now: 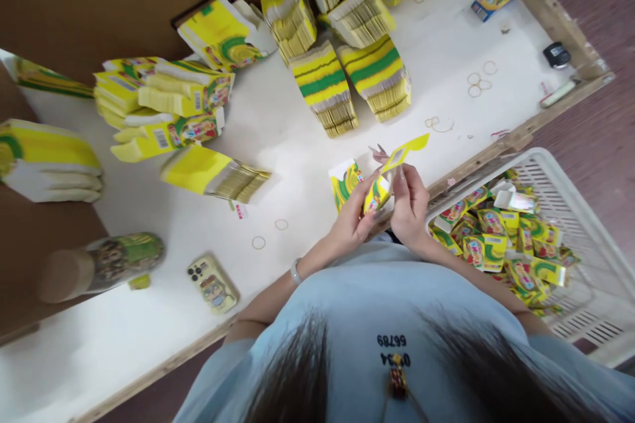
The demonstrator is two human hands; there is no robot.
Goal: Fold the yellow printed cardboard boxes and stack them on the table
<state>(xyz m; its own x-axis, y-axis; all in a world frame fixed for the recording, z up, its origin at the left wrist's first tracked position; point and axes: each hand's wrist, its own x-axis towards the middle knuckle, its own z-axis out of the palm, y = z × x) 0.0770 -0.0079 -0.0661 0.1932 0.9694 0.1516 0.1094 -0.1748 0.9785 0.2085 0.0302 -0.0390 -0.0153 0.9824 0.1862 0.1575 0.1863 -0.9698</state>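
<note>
1. Nearest the head camera are strands of dark hair over a light blue shirt.
2. Beyond the shirt, the small yellow carton is held up at the near edge of the white worktop, with a long yellow flap sticking out past the fingers.
3. The left hand is curled round the carton's left side; the right hand is drawn in narrow, its fingertips at the flap end. How firmly either presses, I cannot tell.
4. The carton looks like thin printed card: probably very light, springy along its creases, easily dented across a panel, and perhaps a little slick on the printed face.
5. The best hold is likely at the side panels close to a fold, where card is stiffest; the flap is better pinched near its root, as its free end would bend.
6. Another carton lies beside the left hand; banded stacks stand farther off, and a white basket of cartons sits at the right.
</note>
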